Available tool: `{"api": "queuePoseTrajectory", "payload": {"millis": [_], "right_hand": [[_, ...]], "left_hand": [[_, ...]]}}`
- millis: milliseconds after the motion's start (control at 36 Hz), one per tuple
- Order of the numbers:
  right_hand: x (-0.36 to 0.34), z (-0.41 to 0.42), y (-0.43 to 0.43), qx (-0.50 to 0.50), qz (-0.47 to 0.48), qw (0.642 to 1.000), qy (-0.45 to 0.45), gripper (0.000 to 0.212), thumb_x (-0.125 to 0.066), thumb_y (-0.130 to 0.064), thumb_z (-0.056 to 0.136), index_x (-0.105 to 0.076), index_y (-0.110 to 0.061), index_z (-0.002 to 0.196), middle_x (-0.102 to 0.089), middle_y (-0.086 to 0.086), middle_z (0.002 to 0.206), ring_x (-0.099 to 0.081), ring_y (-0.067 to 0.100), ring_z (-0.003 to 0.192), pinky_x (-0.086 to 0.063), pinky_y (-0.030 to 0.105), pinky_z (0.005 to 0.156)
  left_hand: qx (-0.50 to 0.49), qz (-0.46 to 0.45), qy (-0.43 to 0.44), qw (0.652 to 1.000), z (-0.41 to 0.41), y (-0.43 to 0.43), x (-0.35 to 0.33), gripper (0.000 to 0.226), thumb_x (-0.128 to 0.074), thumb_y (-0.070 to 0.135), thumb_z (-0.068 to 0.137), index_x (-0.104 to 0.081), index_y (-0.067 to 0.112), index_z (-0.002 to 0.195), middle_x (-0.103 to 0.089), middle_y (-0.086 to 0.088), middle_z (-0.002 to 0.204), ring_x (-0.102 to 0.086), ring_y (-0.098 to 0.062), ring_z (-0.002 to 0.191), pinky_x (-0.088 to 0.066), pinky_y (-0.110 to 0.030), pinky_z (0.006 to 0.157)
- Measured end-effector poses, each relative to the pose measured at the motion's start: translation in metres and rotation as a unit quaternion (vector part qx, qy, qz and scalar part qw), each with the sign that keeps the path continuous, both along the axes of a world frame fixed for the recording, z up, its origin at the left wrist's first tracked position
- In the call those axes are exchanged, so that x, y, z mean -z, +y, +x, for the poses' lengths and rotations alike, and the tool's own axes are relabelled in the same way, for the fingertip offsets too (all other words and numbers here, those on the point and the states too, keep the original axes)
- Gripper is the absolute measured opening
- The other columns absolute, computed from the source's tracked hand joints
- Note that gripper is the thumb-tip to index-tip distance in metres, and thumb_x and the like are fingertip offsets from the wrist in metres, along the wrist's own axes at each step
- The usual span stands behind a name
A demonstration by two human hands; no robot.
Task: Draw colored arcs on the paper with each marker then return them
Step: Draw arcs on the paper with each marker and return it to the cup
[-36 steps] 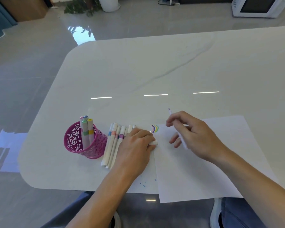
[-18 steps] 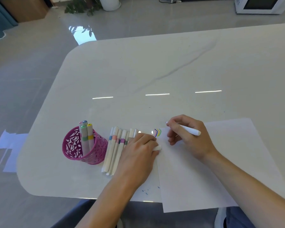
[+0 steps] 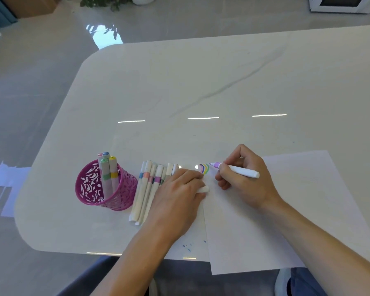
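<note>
**Lilac nib at the arcs**

My right hand pinches the white marker with the lilac tip, its nib just beside the small coloured arcs at the white paper sheet's top left corner. My left hand curls round a white cap at the paper's edge, beside loose white markers and a magenta perforated cup.

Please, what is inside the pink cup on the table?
Markers stand inside the pink cup; four tops show, with pink, blue, green and yellow ends. Their lower parts and the cup's bottom are covered by its wall, so anything lying there cannot be seen.
</note>
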State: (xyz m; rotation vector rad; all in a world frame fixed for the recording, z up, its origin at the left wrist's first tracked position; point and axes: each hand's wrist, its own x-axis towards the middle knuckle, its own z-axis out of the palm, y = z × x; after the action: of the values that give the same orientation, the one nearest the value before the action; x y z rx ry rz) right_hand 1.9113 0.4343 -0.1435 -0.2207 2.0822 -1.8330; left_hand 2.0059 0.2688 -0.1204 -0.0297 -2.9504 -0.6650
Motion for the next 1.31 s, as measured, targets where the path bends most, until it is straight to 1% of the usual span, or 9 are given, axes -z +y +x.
{"api": "queuePoseTrajectory", "payload": {"millis": [111,222,333,472,611,667,861,1056,1306], "right_hand": [[0.0013,-0.0001,-0.0012,-0.008,0.023,1.0,0.004,0.019,-0.069,-0.023,0.081,-0.055,-0.011,0.083,-0.076,0.012,0.073,-0.073,0.029,0.063,-0.06,0.045,0.062],[0.002,-0.0012,-0.0014,-0.014,0.024,1.0,0.004,0.018,-0.069,-0.024,0.083,-0.055,-0.013,0.083,-0.077,0.009,0.073,-0.073,0.026,0.064,-0.06,0.036,0.059],[0.0043,-0.0018,-0.0008,-0.029,0.05,0.998,0.015,0.017,-0.069,-0.023,0.083,-0.056,-0.013,0.084,-0.076,0.008,0.072,-0.073,0.031,0.067,-0.061,0.047,0.064],[0.0037,-0.0027,-0.0022,-0.025,0.051,0.998,0.014,0.017,-0.069,-0.024,0.081,-0.056,-0.013,0.083,-0.076,0.006,0.071,-0.072,0.023,0.061,-0.059,0.033,0.058],[0.0021,-0.0006,-0.0022,-0.02,0.038,0.999,0.019,0.016,-0.068,-0.024,0.083,-0.055,-0.013,0.084,-0.076,0.006,0.072,-0.072,0.031,0.066,-0.059,0.04,0.06],[0.0016,-0.0002,-0.0023,-0.014,0.032,0.999,0.021,0.015,-0.068,-0.023,0.084,-0.056,-0.014,0.084,-0.076,0.007,0.073,-0.072,0.032,0.066,-0.06,0.04,0.061],[0.0021,-0.0008,-0.0023,-0.022,0.062,0.997,0.033,0.013,-0.068,-0.026,0.082,-0.055,-0.024,0.078,-0.076,0.004,0.073,-0.073,0.03,0.066,-0.06,0.054,0.066],[0.0026,-0.0011,-0.0023,-0.011,0.063,0.998,0.022,0.016,-0.07,-0.025,0.082,-0.055,-0.021,0.077,-0.075,0.004,0.069,-0.07,0.022,0.057,-0.057,0.031,0.053],[0.0027,-0.0013,-0.0021,0.002,0.062,0.998,0.008,0.016,-0.068,-0.025,0.079,-0.055,-0.017,0.078,-0.074,0.005,0.067,-0.068,0.019,0.051,-0.051,0.026,0.048]], "left_hand": [[0.002,0.0,-0.004,1.0,-0.0005,-0.0013,-0.0003,0.004,-0.078,0.017,0.084,-0.078,0.015,0.088,-0.071,0.008,0.107,-0.062,-0.015,0.101,-0.05,-0.025,0.083],[-0.002,-0.004,-0.006,1.0,-0.0009,-0.0011,-0.0004,0.006,-0.078,0.019,0.084,-0.078,0.016,0.089,-0.072,0.009,0.107,-0.063,-0.013,0.102,-0.051,-0.025,0.082],[-0.003,-0.012,-0.01,1.0,-0.0004,-0.0008,0.0001,0.007,-0.079,0.019,0.083,-0.079,0.017,0.09,-0.073,0.009,0.107,-0.065,-0.013,0.102,-0.054,-0.027,0.081],[-0.01,-0.027,-0.01,1.0,0.0,0.0002,-0.0004,0.007,-0.079,0.022,0.083,-0.079,0.019,0.089,-0.072,0.011,0.107,-0.065,-0.012,0.102,-0.051,-0.023,0.08],[-0.011,-0.034,-0.006,0.999,0.0006,0.0014,-0.0005,0.006,-0.079,0.022,0.083,-0.078,0.018,0.087,-0.073,0.011,0.106,-0.065,-0.012,0.101,-0.051,-0.023,0.078],[-0.011,-0.034,-0.007,0.999,0.0006,0.0011,0.0,0.005,-0.078,0.022,0.084,-0.078,0.018,0.087,-0.072,0.011,0.106,-0.064,-0.012,0.101,-0.05,-0.022,0.078],[-0.009,-0.042,-0.003,0.999,0.0001,0.0015,0.0008,0.005,-0.079,0.021,0.082,-0.077,0.018,0.086,-0.072,0.011,0.102,-0.064,-0.012,0.098,-0.047,-0.019,0.075],[-0.004,-0.048,0.004,0.999,0.0007,0.0024,0.0003,0.005,-0.079,0.019,0.082,-0.075,0.018,0.083,-0.072,0.011,0.1,-0.064,-0.013,0.095,-0.048,-0.021,0.071],[-0.002,-0.041,0.016,0.999,0.0011,0.0026,0.0004,0.005,-0.077,0.017,0.084,-0.073,0.015,0.082,-0.071,0.009,0.097,-0.065,-0.016,0.094,-0.052,-0.028,0.069]]}}
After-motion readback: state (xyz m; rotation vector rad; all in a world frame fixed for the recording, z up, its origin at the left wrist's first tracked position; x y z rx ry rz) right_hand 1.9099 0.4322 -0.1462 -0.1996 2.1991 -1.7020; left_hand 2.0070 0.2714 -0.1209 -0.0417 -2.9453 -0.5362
